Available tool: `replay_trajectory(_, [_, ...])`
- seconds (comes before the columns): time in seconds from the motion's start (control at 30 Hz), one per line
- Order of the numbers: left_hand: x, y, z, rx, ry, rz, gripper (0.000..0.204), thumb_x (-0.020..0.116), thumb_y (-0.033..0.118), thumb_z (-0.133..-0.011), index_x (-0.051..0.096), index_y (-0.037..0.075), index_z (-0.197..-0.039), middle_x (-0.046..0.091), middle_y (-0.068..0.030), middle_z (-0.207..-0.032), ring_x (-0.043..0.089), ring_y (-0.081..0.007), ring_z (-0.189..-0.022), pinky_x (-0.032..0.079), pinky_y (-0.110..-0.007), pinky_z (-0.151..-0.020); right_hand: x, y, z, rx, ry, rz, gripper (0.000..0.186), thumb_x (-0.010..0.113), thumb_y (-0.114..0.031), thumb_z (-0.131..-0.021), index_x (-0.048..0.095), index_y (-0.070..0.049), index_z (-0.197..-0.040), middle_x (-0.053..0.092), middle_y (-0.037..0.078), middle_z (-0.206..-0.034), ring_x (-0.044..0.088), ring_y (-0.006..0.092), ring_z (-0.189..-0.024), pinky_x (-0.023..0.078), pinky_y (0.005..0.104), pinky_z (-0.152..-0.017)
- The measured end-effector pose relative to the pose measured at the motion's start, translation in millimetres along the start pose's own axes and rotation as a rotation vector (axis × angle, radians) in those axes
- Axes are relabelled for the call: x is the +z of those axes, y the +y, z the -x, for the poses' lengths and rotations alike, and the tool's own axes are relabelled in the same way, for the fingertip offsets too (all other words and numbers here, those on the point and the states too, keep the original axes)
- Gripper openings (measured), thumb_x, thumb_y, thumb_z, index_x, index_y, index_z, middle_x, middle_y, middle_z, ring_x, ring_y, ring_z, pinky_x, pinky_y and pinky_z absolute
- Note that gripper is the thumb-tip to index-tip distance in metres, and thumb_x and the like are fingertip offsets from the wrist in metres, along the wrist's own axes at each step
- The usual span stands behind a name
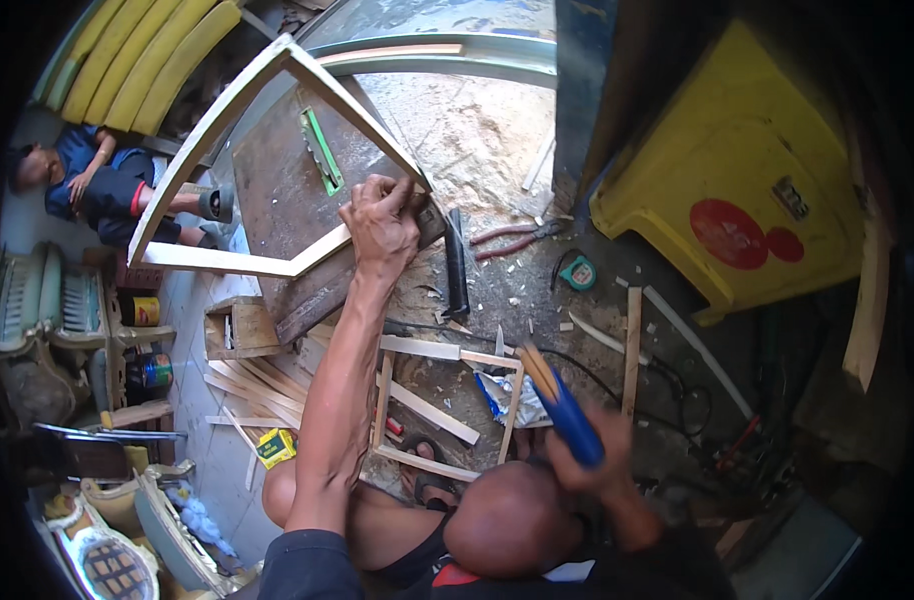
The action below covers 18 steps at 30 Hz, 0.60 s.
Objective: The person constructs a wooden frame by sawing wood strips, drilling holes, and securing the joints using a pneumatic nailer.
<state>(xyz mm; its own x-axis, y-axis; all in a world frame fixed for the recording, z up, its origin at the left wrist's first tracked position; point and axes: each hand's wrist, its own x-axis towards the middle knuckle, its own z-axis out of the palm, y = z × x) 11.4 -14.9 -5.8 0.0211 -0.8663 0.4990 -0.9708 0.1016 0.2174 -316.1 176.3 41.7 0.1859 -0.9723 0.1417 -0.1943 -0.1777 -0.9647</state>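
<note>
On the L, the angular wooden frame (352, 112) is tilting up over the dark timber block (322, 300), prob. using it as support. My L hand's (385, 222) fingers are clenching round its R corner, prob. keeping it from shifting. Smaller rect. frame (507, 420) is lying lower down. On the R, my R hand's (599, 458) fingers are gripping a blurred blue tool (575, 425), type unclear.

The bare, pale wooden frame (359, 117), four bars joined in a lopsided open shape, has its right corner by the right corner of the bench (267, 205); its left end juts past the left edge. The blurred blue tool (575, 428) slants, tan end uppermost.
</note>
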Motion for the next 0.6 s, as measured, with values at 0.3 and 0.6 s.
replay_trajectory(0.3, [-2,-4,-1,-0.004,-0.022,-0.037,0.020,0.073,0.026,-0.089,0.078,0.019,-0.106,0.063,-0.0028,-0.098,0.057,-0.0249,-0.096,0.038,-0.044,-0.085,-3,2,10,-0.085,0.025,0.012,0.021,0.072,-0.009,-0.072,0.067,-0.001,-0.091,0.060,0.012,-0.063,0.062,0.0221,-0.051,0.050,0.0375,-0.052])
replay_trajectory(0.6, [-1,-10,9,-0.008,-0.033,-0.023,0.020,0.073,0.024,-0.088,0.077,0.021,-0.107,0.062,-0.0038,-0.097,0.057,-0.0266,-0.097,0.038,-0.044,-0.084,9,0,-2,-0.107,0.014,0.108,0.019,0.070,-0.005,-0.074,0.068,0.000,-0.092,0.061,0.012,-0.064,0.064,0.0230,-0.051,0.049,0.0358,-0.052])
